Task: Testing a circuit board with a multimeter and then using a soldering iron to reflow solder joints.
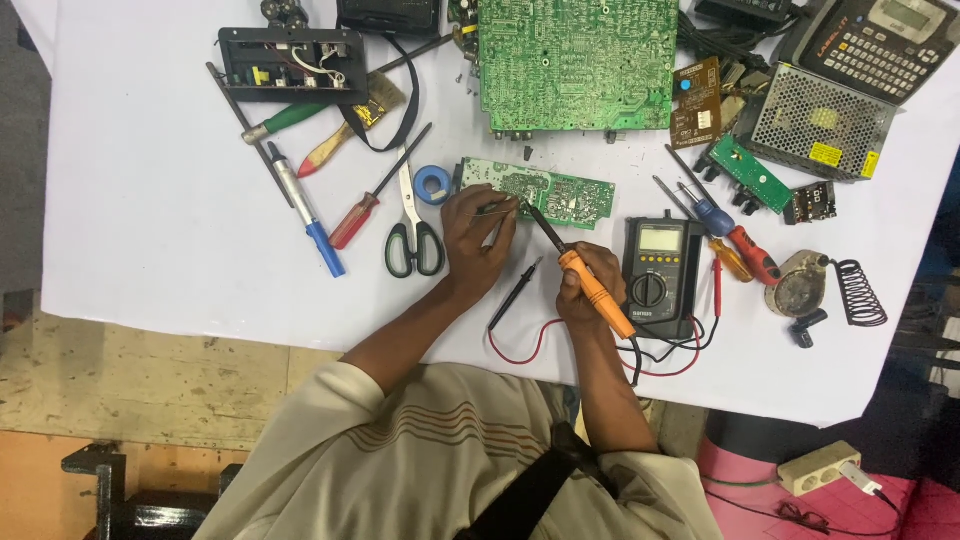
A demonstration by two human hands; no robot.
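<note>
A small green circuit board [560,192] lies on the white table [150,230] in front of me. My left hand [474,232] pinches thin metal tweezers [497,208] whose tips rest on the board's near edge. My right hand [590,285] grips an orange-handled soldering iron [592,285], its dark tip reaching up-left to the board beside the tweezers.
A black multimeter [658,270] with red and black leads sits right of my right hand. Scissors [412,225], screwdrivers, a brush and blue tape [432,184] lie left. A large green board [578,62], a mesh power supply [822,122] and a soldering stand [805,285] fill the back and right.
</note>
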